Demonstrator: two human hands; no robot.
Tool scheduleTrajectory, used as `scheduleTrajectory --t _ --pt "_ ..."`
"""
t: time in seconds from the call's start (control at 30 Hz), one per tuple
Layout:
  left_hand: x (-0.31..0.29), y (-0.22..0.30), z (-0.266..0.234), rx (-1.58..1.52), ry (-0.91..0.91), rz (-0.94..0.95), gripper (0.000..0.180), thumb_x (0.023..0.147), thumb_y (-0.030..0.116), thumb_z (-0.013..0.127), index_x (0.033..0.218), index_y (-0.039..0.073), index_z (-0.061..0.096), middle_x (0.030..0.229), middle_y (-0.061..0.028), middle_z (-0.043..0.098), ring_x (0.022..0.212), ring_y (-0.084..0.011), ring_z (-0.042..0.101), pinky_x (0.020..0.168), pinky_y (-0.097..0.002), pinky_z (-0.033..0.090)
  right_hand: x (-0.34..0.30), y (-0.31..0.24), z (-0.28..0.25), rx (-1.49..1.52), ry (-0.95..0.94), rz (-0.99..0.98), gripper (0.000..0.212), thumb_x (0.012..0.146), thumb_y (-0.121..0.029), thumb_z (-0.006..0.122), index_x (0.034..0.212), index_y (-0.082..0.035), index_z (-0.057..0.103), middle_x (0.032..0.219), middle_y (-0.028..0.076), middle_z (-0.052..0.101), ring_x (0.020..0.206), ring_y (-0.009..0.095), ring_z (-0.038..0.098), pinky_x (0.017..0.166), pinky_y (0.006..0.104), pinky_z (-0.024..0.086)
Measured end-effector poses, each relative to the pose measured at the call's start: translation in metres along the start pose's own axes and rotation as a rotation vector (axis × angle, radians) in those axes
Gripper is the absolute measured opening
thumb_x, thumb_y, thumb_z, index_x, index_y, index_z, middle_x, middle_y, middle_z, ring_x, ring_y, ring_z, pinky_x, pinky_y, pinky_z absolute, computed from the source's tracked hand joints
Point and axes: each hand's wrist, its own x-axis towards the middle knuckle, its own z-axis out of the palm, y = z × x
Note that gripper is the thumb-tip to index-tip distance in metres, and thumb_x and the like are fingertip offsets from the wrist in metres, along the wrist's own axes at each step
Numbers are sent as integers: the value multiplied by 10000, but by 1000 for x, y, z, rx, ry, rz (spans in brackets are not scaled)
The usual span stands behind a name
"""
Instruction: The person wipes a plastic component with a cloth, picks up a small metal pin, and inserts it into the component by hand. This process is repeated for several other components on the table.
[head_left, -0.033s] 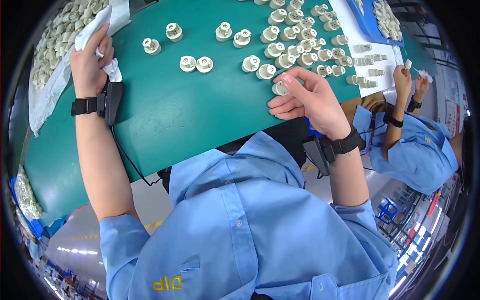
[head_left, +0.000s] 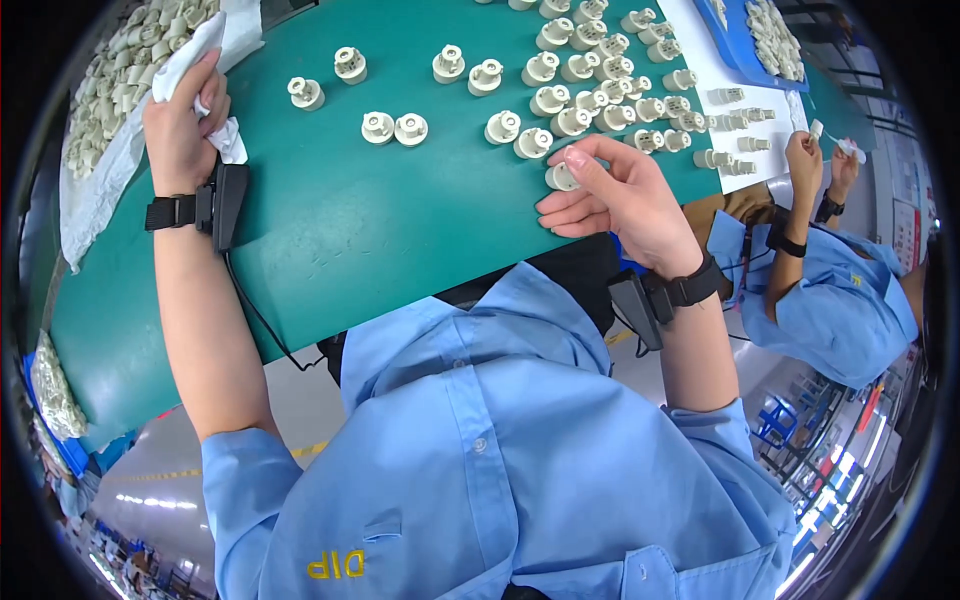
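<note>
My left hand (head_left: 182,140) is closed around a crumpled white cloth (head_left: 188,68) at the far left of the table, beside the pile of parts. At the table's near edge, right of the middle, my right hand (head_left: 635,205) has its thumb and forefinger closed on an off-white round plastic part (head_left: 560,177). The fingers hide some of that part, and its lower fingers are curled loosely beneath. Just beyond it, similar stepped plastic parts (head_left: 533,143) stand upright on the green mat, grouped closely toward the right. A few more (head_left: 377,127) stand spread out between my hands.
A heap of loose off-white parts (head_left: 125,85) lies on white sheeting (head_left: 95,215) at far left. Several parts lie on a white sheet (head_left: 745,182) at right, near a blue tray (head_left: 735,60). Beyond sits a co-worker in a blue shirt (head_left: 835,300), hands raised.
</note>
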Motion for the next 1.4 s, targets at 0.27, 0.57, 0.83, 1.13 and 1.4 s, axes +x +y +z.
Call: scheduleTrajectory --t 0.27,0.57,0.83,1.13,1.4 --pt "-24 -2 -8 -6 -285 232 268 818 55 723 1066 -33 674 673 -25 597 543 -139 536 491 -294 376 -6 -8 28 94 -166 -40 338 1051 -309 587 1172 -4 668 859 155 742 762 215 763 656 305 636" --pt "-90 16 112 927 -1151 443 114 671 30 699 784 41 689 722 -112 632 641 -326 633 536 -420 471 7 -3 43 -106 -228 -39 299 1027 -263 640 1133 13 683 846 126 738 739 169 747 630 276 622" --pt "-89 24 109 1175 -987 554 91 632 8 658 675 36 583 707 -102 597 647 -341 608 529 -450 443 7 2 45 -102 -215 -65 299 1029 -270 639 1130 8 683 843 102 735 737 160 746 629 267 620" --pt "-90 20 112 977 -1062 507 85 629 -8 642 660 36 575 694 -94 569 656 -339 604 528 -449 441 6 -3 44 -143 -234 -60 294 1030 -269 636 1135 0 687 837 87 728 728 150 740 622 260 616" --pt "-88 19 111 1091 -1083 563 93 625 -2 649 643 41 568 693 -88 555 653 -330 602 526 -447 435 3 -2 44 -143 -215 -78 309 1029 -297 637 1119 -6 687 817 91 728 709 140 732 611 261 608"
